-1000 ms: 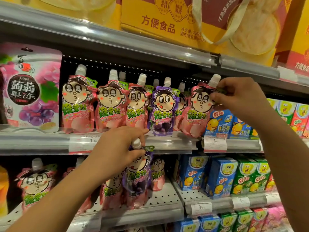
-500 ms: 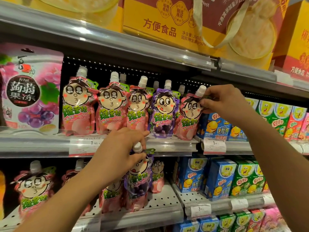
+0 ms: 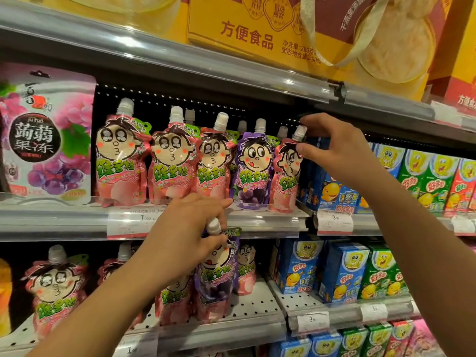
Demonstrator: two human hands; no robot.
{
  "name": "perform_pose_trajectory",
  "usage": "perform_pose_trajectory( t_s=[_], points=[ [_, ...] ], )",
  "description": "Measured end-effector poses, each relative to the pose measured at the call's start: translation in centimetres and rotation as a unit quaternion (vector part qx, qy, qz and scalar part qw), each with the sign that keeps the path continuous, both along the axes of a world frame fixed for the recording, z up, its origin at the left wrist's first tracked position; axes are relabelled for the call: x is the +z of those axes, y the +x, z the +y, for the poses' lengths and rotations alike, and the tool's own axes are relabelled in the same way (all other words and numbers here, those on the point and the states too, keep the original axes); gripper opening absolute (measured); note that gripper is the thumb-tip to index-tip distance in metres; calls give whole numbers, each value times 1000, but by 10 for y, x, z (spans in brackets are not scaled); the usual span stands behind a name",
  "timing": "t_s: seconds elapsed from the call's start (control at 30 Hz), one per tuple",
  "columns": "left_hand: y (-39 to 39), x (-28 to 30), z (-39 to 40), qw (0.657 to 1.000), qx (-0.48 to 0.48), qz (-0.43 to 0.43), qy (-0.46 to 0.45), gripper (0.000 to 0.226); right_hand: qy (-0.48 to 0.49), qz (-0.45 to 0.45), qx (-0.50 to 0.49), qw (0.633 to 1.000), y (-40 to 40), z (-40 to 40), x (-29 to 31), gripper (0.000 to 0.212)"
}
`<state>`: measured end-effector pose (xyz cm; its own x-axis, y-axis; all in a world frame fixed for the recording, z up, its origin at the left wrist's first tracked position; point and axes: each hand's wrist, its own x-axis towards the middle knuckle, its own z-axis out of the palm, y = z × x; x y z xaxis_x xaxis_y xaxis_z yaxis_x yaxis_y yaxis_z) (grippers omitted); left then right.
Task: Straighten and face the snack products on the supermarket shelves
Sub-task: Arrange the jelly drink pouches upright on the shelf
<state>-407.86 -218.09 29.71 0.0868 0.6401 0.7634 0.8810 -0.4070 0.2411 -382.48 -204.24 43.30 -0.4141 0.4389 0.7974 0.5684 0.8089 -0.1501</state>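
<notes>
Pink spouted jelly pouches stand in a row along the middle shelf (image 3: 206, 220), and the right hand (image 3: 340, 153) pinches the rightmost pink pouch (image 3: 286, 176) at its top, thumb and fingers curled around the white cap, so that the pouch stands turned partly sideways just beside a purple grape pouch (image 3: 253, 171) in the same row. Below and to the left, the left hand (image 3: 185, 233) is wrapped around the neck of a second purple pouch (image 3: 216, 274), whose white cap pokes up between the fingers; this pouch hangs in front of the lower shelf (image 3: 252, 313), among more pink pouches standing there. The two hands are well apart, one at each shelf level. Blue, green and red cartons (image 3: 417, 176) fill both shelves to the right, touching the hand-held pink pouch's side.
</notes>
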Motion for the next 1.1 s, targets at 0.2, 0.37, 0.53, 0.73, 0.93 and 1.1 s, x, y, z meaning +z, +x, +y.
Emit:
perform_pose_trajectory(
  t_s=[0.2, 0.37, 0.53, 0.73, 0.93, 1.1],
  points=[
    [-2, -1, 1, 1000, -5, -9, -11, 33, 190, -6, -66, 980, -14, -1, -6, 31],
    [-3, -2, 1, 1000, -9, -6, -8, 32, 219, -121, -114, 962, -42, -7, -7, 45],
    [-4, 0, 1, 1000, -10, 14, -10, 33, 162, -126, -132, 970, -64, -2, -12, 60],
    [-6, -3, 5, 999, -22, 20, -13, 35, 174, -63, -94, 978, -59, 4, -12, 67],
    [-9, -5, 7, 999, -34, 21, 24, 24, 353, -1, -32, 935, -53, 7, -23, 52],
    [-10, -6, 12, 999, -38, 9, 35, 32, 446, 66, -12, 892, -46, 11, -32, 21]
  ],
)
